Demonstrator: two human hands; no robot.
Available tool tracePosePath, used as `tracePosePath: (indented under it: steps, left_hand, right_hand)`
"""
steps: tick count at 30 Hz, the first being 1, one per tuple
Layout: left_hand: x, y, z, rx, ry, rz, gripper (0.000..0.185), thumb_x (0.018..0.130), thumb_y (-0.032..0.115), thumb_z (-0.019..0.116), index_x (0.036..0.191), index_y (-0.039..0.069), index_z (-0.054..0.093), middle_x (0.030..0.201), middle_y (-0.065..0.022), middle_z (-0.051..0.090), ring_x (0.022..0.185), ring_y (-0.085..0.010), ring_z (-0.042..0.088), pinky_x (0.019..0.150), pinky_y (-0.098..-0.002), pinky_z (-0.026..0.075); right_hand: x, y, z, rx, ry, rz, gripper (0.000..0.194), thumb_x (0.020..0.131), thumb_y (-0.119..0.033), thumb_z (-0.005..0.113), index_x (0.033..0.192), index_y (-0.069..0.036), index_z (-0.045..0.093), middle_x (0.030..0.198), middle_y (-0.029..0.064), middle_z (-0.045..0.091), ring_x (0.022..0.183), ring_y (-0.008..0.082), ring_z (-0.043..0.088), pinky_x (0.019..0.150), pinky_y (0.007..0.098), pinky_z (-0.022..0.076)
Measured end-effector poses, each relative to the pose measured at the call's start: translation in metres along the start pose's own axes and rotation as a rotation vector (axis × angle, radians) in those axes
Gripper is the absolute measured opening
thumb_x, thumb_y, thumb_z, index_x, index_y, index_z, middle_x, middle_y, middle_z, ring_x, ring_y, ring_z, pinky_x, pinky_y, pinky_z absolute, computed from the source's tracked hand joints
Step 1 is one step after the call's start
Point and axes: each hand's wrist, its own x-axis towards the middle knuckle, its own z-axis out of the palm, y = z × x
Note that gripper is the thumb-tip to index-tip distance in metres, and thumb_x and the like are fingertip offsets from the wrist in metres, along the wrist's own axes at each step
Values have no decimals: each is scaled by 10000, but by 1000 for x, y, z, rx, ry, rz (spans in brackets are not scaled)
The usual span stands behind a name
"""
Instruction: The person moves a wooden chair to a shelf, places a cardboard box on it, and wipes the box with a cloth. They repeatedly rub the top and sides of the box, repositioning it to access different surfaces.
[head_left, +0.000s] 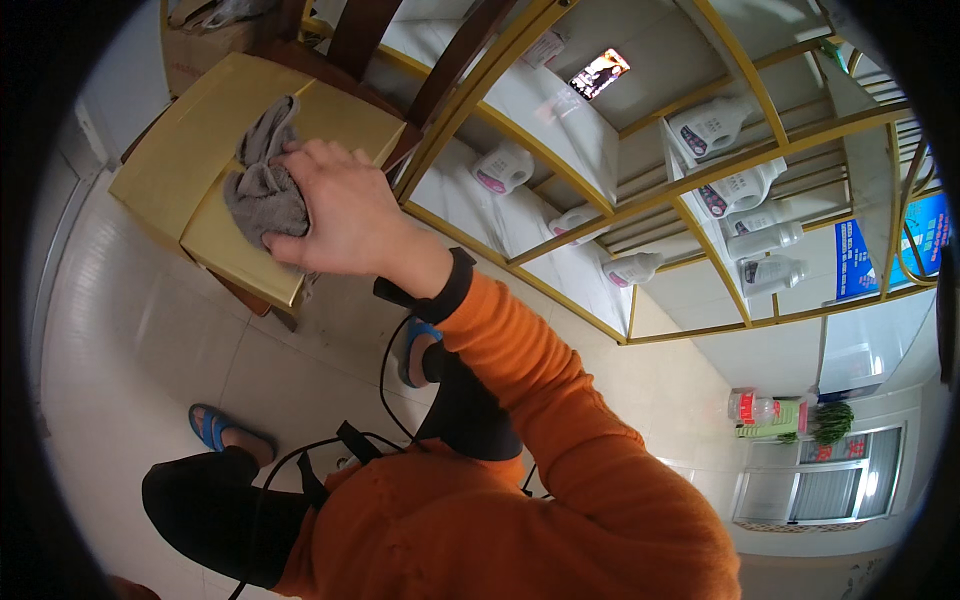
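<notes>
My right hand (337, 202) is closed around a bunched grey cloth (266, 199), its thumb on the near side. One folded end of the cloth sticks up beyond my fingers. The cloth rests on a gold-coloured box (172, 135) with a seam across its top. Beneath and behind the box is a dark wooden chair (364, 34), of which slats and a leg show. A black band circles my right wrist, below an orange sleeve. My left hand is out of view.
A gold-framed shelf unit (551, 161) stands to the right of the chair, holding several white plastic bottles (504, 168) and a lit phone (600, 74). A black cable (382, 375) hangs by my legs. A cardboard box (202, 56) sits behind the gold one.
</notes>
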Motion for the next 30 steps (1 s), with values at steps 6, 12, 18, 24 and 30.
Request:
tracePosePath:
  steps: [6, 12, 18, 24, 30]
  left_hand:
    - [-6, 4, 4, -10, 11, -20, 278, 900, 144, 645, 1145, 12, 653, 1097, -152, 694, 1095, -275, 641, 1003, -364, 459]
    - [-7, 6, 7, -17, 13, -22, 270, 896, 133, 646, 1137, 13, 655, 1078, -148, 700, 1078, -265, 649, 993, -357, 466]
    - [-7, 10, 6, -10, 4, -27, 261, 891, 123, 646, 1129, 14, 657, 1059, -144, 706, 1061, -255, 658, 984, -350, 472]
    - [-8, 16, 2, 14, 0, -45, 254, 887, 112, 646, 1120, 14, 659, 1040, -139, 712, 1045, -245, 666, 974, -343, 479]
    - [-15, 25, -8, 31, 12, -64, 246, 883, 102, 647, 1112, 15, 662, 1022, -135, 718, 1028, -235, 674, 964, -336, 485]
  right_hand:
    - [0, 1, -1, -7, 14, -17, 705, 662, -412, 792, 1220, -14, 624, 1237, 163, 613, 1145, 359, 577, 977, 444, 443]
    - [0, 3, 1, 0, 8, -34, 712, 675, -443, 758, 1195, 24, 620, 1228, 195, 599, 1159, 364, 561, 989, 468, 427]
    - [-1, 2, 1, -21, 13, -32, 702, 683, -427, 770, 1221, -1, 620, 1247, 169, 609, 1143, 360, 572, 986, 458, 440]
    - [-1, 2, 1, 2, 37, -42, 700, 688, -413, 767, 1232, -3, 606, 1267, 186, 598, 1155, 373, 565, 1012, 468, 433]
    - [-3, 1, -2, 22, 32, -41, 678, 696, -394, 753, 1229, -4, 598, 1267, 205, 595, 1170, 376, 563, 1010, 462, 434]
